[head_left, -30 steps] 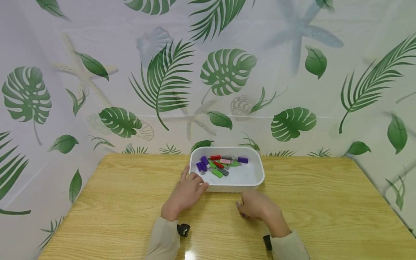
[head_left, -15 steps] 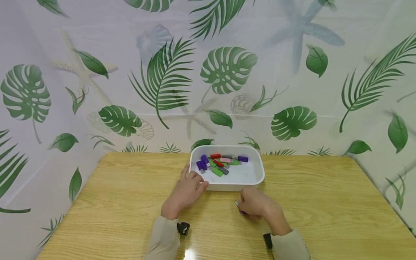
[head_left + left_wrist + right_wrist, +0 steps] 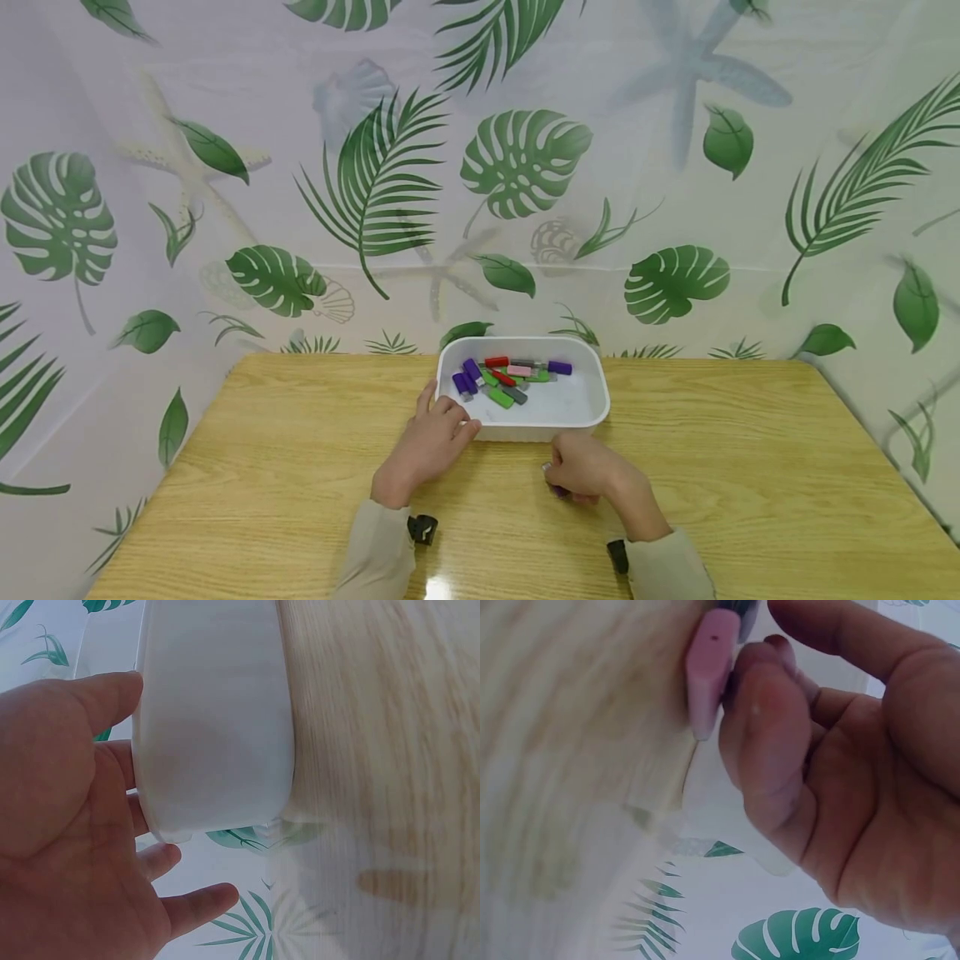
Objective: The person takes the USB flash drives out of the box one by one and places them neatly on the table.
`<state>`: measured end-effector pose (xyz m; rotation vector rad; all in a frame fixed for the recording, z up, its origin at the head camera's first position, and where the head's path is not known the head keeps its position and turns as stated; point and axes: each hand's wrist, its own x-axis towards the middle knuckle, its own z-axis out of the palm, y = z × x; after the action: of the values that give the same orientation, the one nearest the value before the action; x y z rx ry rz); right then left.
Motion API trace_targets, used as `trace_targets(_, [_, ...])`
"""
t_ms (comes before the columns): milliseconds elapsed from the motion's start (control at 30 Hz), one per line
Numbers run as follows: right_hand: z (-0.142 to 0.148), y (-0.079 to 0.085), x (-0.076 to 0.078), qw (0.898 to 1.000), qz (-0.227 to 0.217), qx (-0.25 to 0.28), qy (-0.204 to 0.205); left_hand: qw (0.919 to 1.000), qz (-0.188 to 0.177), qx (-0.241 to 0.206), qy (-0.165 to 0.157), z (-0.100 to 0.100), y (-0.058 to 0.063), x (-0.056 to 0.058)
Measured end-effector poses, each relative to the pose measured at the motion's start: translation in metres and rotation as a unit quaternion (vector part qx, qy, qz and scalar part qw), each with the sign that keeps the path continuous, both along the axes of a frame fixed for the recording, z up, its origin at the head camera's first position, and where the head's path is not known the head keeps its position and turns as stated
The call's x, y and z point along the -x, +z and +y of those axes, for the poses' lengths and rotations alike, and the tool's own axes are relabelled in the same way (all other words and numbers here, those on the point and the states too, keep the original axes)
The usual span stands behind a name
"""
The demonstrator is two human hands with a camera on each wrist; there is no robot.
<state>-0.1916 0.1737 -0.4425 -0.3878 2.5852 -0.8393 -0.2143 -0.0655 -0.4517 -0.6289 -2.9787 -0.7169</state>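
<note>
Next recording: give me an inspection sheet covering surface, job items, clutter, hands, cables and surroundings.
Surface: wood-grain table, with a bright glare spot near the person.
Job items: white tray holding loose USB sticks in several colours; purple USB stick outside it; pink USB stick in right wrist view.
Clutter: nothing seen.
Left hand: holds the tray's near left corner.
Right hand: fingers curled at the purple stick; grip partly hidden.
Cables: nothing seen.
Surroundings: leaf-print backdrop behind the table.

Screened tabletop station, building type unclear: leaf-printed backdrop (image 3: pixel 555 242) encloses far, left and right; wood-grain table (image 3: pixel 757 458) stands near.
</note>
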Motion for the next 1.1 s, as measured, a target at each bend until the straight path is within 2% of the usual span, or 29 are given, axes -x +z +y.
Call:
trace_targets(433, [0.0009, -0.0021, 0.0027, 1.000, 0.002, 0.007, -0.021, 1.0000, -0.007, -0.004, 0.003, 0.0003, -0.0003, 0.0000])
trace_targets(1100, [0.0045, -0.0066, 0.0040, 1.000, 0.004, 0.025, 0.005, 0.9998, -0.013, -0.009, 0.008, 0.0012, -0.0003, -0.0014])
